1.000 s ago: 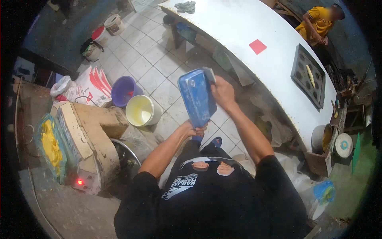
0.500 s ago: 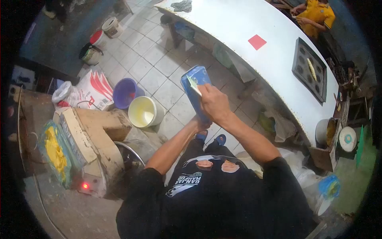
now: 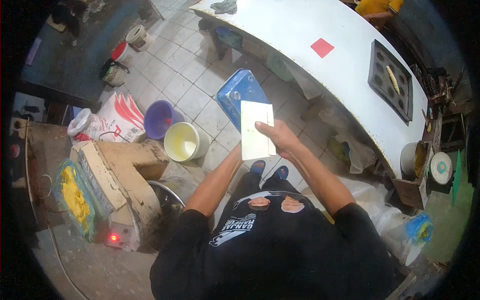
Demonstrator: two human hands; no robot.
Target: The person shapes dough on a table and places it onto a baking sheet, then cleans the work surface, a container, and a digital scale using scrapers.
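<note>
My right hand (image 3: 281, 136) grips a flat, cream-white dough scraper (image 3: 256, 122), with the thumb lying on its broad face. Behind it is a blue plastic tub (image 3: 246, 89), tilted and dusted with white smears. My left hand (image 3: 236, 154) is at the tub's near end and supports it; the scraper hides its fingers. Both hands are over the tiled floor in front of my body, between the machine on the left and the white table.
The white table (image 3: 280, 30) carries a red square (image 3: 321, 47) and a dark baking mould (image 3: 387, 97) with a pale strip on it. To the left are a white bucket (image 3: 201, 142), a purple bucket (image 3: 156, 111), a sack (image 3: 122, 112) and a machine (image 3: 132, 160). A person (image 3: 379, 7) stands beyond the table.
The scraper has moved from edge-on against the tub to face-up, nearer my body. My right hand has come down and toward me, while the tub has shifted slightly left.
</note>
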